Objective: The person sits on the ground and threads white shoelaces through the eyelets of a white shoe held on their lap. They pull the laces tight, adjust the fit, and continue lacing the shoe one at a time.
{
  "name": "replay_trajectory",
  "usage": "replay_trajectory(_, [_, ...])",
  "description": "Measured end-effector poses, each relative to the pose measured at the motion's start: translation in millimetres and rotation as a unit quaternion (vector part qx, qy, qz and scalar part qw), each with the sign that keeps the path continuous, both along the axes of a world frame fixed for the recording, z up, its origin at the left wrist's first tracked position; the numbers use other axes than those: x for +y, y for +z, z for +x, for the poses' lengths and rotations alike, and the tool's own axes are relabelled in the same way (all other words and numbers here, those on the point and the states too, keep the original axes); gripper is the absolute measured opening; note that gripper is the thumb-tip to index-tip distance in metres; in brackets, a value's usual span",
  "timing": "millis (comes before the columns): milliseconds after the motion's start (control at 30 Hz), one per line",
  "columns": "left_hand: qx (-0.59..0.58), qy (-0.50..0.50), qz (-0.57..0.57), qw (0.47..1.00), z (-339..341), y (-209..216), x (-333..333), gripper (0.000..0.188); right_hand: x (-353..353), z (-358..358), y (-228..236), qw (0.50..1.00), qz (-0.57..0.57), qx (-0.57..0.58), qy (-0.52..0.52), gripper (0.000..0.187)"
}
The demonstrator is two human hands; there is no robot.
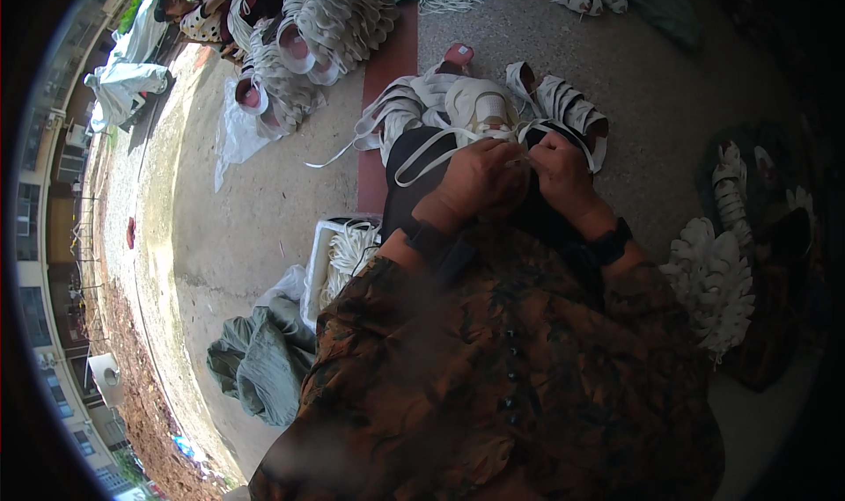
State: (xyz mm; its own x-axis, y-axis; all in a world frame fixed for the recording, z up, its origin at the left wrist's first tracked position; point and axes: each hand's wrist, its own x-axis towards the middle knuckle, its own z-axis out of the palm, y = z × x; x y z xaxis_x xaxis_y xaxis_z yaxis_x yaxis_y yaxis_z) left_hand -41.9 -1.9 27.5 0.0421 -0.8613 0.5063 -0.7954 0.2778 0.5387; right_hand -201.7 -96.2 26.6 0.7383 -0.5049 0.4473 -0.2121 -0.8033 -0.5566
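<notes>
A white shoe upper (475,99) rests on my dark-trousered knees, its tongue showing near my fingers. A long white shoelace (419,177) runs from it and loops out to the left of my left hand (482,174). That hand is closed, its fingers pinching the lace at the upper's near end. Close beside it my right hand (563,172) is also closed, thumb and fingers pressed together on the lace. The fingers partly hide the lace and the eyelets. More shoe uppers (407,105) lie just beyond my knees on the left, with a nested row of uppers (568,105) on the right.
At my left stands a white box (313,277) of bundled white laces (350,253), beside a grey-green cloth (264,360). Stacked uppers (339,21) fill the far left near another person (204,21). More white uppers (711,281) lie at my right.
</notes>
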Motion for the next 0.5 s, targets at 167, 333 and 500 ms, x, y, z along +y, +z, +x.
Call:
replay_trajectory(167, [0.250, 0.109, 0.055, 0.960, 2.1, -13.9, -3.3, 0.018, 11.5, 18.5, -10.6, 0.995, 0.012, 0.062, -0.074, 0.011])
replay_trajectory(333, [-0.029, 0.092, 0.105, 0.990, -2.1, -23.7, -15.2, 0.010, 12.8, 26.0, -27.3, 0.992, 0.005, 0.069, -0.108, 0.013])
replay_trajectory(500, [-0.093, 0.131, 0.146, 0.976, -13.7, -22.0, -21.8, 0.012, 7.3, 26.1, -40.3, 0.991, 0.035, 0.036, -0.122, 0.007])
